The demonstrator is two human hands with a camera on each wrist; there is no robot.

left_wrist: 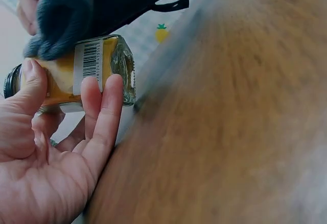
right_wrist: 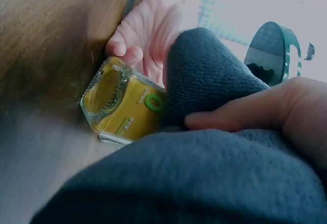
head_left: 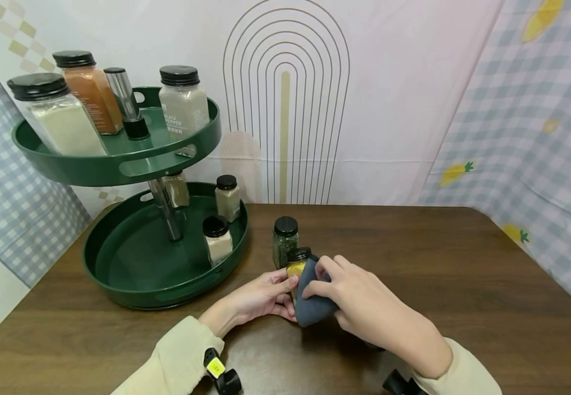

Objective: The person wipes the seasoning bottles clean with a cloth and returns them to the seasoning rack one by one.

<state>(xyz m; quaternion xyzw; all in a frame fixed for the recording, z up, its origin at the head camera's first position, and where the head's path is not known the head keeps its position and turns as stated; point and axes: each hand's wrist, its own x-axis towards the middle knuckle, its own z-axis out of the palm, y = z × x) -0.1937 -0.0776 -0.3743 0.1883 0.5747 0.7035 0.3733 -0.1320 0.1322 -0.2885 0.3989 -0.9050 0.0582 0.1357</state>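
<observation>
My left hand (head_left: 264, 296) grips a small glass spice jar (head_left: 295, 269) with yellow contents and a black lid, low over the table. In the left wrist view, thumb and fingers hold the jar (left_wrist: 107, 55) on its side, with a barcode label showing. My right hand (head_left: 369, 302) pinches a folded blue-grey cloth (head_left: 312, 307) against the jar. The cloth (right_wrist: 204, 76) hides the jar's upper part in the right wrist view, while its square glass base (right_wrist: 104, 94) shows. A jar of green herbs (head_left: 285, 241) stands upright just behind.
A two-tier green tray stand (head_left: 157, 296) is at the left. Its top tier bears several larger jars and a silver-and-black cylinder (head_left: 126, 104); small jars, including a white-filled one (head_left: 218, 244), stand on the lower tier. A fabric backdrop (head_left: 389, 109) hangs behind the wooden table (head_left: 463, 274).
</observation>
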